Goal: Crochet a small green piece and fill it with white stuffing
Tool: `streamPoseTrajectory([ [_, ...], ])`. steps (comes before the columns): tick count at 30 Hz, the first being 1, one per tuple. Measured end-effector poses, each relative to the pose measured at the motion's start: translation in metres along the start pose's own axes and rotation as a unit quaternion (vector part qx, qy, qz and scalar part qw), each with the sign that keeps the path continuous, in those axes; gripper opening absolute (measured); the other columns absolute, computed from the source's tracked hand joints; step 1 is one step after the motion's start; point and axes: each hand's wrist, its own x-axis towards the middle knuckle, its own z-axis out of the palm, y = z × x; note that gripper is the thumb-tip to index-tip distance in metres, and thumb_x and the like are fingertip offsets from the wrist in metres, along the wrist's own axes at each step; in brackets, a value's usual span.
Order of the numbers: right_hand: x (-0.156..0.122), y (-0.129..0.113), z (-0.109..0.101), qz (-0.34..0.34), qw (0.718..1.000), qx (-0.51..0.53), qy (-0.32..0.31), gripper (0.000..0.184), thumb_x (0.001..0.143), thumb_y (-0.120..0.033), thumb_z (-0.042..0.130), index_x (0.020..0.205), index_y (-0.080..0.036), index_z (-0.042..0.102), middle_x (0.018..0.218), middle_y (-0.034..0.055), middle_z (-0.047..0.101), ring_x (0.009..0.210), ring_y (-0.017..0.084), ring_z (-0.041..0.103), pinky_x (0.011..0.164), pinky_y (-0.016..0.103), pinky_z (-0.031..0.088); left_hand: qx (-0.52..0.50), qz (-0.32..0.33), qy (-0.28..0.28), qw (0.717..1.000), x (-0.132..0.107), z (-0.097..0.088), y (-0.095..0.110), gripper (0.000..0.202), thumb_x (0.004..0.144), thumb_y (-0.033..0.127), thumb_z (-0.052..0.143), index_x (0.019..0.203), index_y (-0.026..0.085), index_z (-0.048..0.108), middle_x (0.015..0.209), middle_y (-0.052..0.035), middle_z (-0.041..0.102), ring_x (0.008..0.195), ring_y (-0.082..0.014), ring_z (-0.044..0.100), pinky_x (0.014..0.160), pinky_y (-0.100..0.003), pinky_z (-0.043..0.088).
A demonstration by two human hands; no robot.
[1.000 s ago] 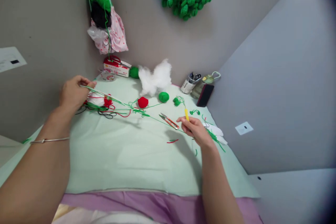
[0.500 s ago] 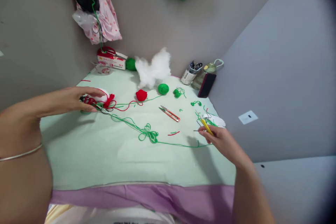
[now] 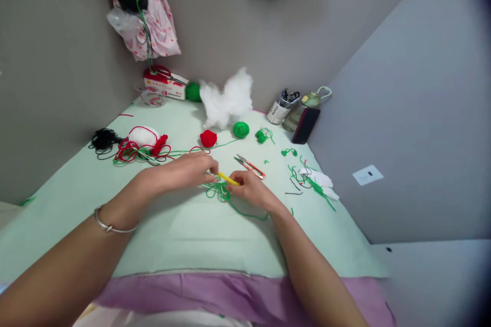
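Observation:
My right hand [image 3: 251, 189] grips a yellow-handled crochet hook [image 3: 229, 179] over the middle of the table. Opposite it, my left hand [image 3: 192, 168] has its fingers bent and closed by the hook's far end, pinching green yarn; the fingertips partly hide the strand. Loose loops of green yarn [image 3: 219, 191] lie just below both hands, with one strand trailing right under my right wrist. Orange-handled thread snips [image 3: 251, 167] rest beyond my right hand. A red yarn ball [image 3: 208, 138] and a green yarn ball [image 3: 241, 130] sit farther back.
To the left lie a white yarn ball [image 3: 142, 137] in tangled red and green strands and black yarn [image 3: 104, 139]. White stuffing [image 3: 227, 99] stands at the back. A pen cup [image 3: 276, 112], bottle and phone [image 3: 306, 125] line the back right. Yarn scraps [image 3: 316, 184] lie right.
My left hand has left the tangled yarn and moved right to the middle. My right hand has brought the crochet hook left to meet it over the green loops.

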Motion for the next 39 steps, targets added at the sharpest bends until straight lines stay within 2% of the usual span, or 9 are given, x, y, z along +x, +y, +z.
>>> streamPoseTrajectory([
  [6, 0.008, -0.007, -0.018, 0.002, 0.986, 0.163, 0.027, 0.035, 0.07, -0.048, 0.08, 0.076, -0.02, 0.06, 0.049, -0.0132, 0.03, 0.044, 0.004, 0.017, 0.046, 0.025, 0.01, -0.088, 0.017, 0.0, 0.996, 0.006, 0.023, 0.006, 0.036, 0.08, 0.043, 0.073, 0.112, 0.026, 0.073, 0.114, -0.0069, 0.077, 0.111, -0.0289, 0.069, 0.087, -0.035, 0.053],
  [12, 0.009, -0.013, -0.013, -0.035, 0.96, 0.279, 0.0, 0.034, 0.073, -0.043, 0.083, 0.08, -0.019, 0.06, 0.047, -0.0162, 0.026, 0.041, 0.002, 0.013, 0.045, 0.023, 0.009, -0.111, 0.002, 0.08, 0.991, 0.012, 0.023, -0.005, 0.02, 0.082, 0.039, 0.064, 0.087, 0.02, 0.069, 0.087, -0.0039, 0.073, 0.086, -0.0232, 0.068, 0.081, -0.034, 0.052],
  [16, -0.003, -0.009, -0.02, -0.06, 0.94, 0.334, -0.034, 0.034, 0.072, -0.042, 0.085, 0.08, -0.019, 0.062, 0.046, -0.0175, 0.023, 0.038, 0.001, 0.011, 0.045, 0.02, 0.017, -0.061, -0.025, 0.167, 0.984, 0.016, 0.013, -0.029, 0.009, 0.072, 0.023, 0.062, 0.078, 0.022, 0.068, 0.089, -0.0033, 0.066, 0.091, -0.0248, 0.062, 0.088, -0.036, 0.046],
  [21, -0.012, -0.007, -0.03, -0.098, 0.911, 0.4, -0.014, 0.034, 0.073, -0.042, 0.086, 0.079, -0.02, 0.061, 0.047, -0.0175, 0.022, 0.037, 0.0, 0.008, 0.042, 0.017, 0.018, -0.049, -0.069, 0.195, 0.977, 0.018, -0.006, -0.053, 0.009, 0.064, 0.02, 0.066, 0.072, 0.023, 0.068, 0.087, -0.0045, 0.064, 0.097, -0.0293, 0.061, 0.091, -0.04, 0.045],
  [26, -0.001, -0.004, -0.037, -0.095, 0.892, 0.441, 0.017, 0.03, 0.079, -0.037, 0.083, 0.079, -0.019, 0.059, 0.049, -0.0166, 0.024, 0.039, 0.001, 0.007, 0.039, 0.014, 0.016, -0.157, -0.05, 0.071, 0.984, 0.016, -0.016, -0.038, 0.043, 0.066, 0.037, 0.078, 0.106, 0.022, 0.075, 0.113, -0.0106, 0.077, 0.112, -0.0323, 0.068, 0.091, -0.042, 0.054],
  [29, 0.004, -0.001, -0.035, -0.072, 0.894, 0.442, 0.007, 0.027, 0.079, -0.034, 0.083, 0.081, -0.017, 0.062, 0.049, -0.0164, 0.025, 0.039, 0.0, 0.009, 0.038, 0.013, 0.016, -0.222, -0.01, -0.002, 0.975, 0.015, -0.002, -0.016, 0.055, 0.075, 0.045, 0.077, 0.125, 0.023, 0.072, 0.132, -0.0134, 0.074, 0.124, -0.0303, 0.067, 0.1, -0.042, 0.053],
  [32, 0.004, 0.0, -0.03, -0.057, 0.898, 0.436, -0.005, 0.025, 0.081, -0.033, 0.082, 0.085, -0.016, 0.065, 0.049, -0.0162, 0.026, 0.038, 0.0, 0.012, 0.039, 0.012, 0.017, -0.242, 0.003, -0.014, 0.97, 0.017, 0.024, 0.0, 0.047, 0.079, 0.048, 0.075, 0.119, 0.023, 0.074, 0.126, -0.0116, 0.077, 0.12, -0.0284, 0.069, 0.099, -0.04, 0.054],
  [36, 0.001, -0.003, -0.026, -0.058, 0.903, 0.426, -0.018, 0.026, 0.081, -0.033, 0.083, 0.081, -0.015, 0.064, 0.049, -0.0163, 0.027, 0.039, -0.001, 0.011, 0.039, 0.012, 0.018, -0.214, -0.006, 0.062, 0.975, 0.023, 0.038, 0.001, 0.021, 0.072, 0.036, 0.08, 0.085, 0.02, 0.077, 0.084, -0.0039, 0.077, 0.086, -0.0235, 0.07, 0.081, -0.034, 0.053],
  [39, -0.004, -0.006, -0.028, -0.069, 0.905, 0.419, -0.027, 0.027, 0.08, -0.031, 0.084, 0.076, -0.015, 0.062, 0.048, -0.0165, 0.026, 0.038, -0.002, 0.011, 0.04, 0.011, 0.019, -0.191, -0.023, 0.182, 0.964, 0.028, 0.02, -0.015, 0.007, 0.073, 0.025, 0.077, 0.077, 0.02, 0.073, 0.08, 0.0003, 0.072, 0.079, -0.018, 0.063, 0.075, -0.028, 0.049],
])
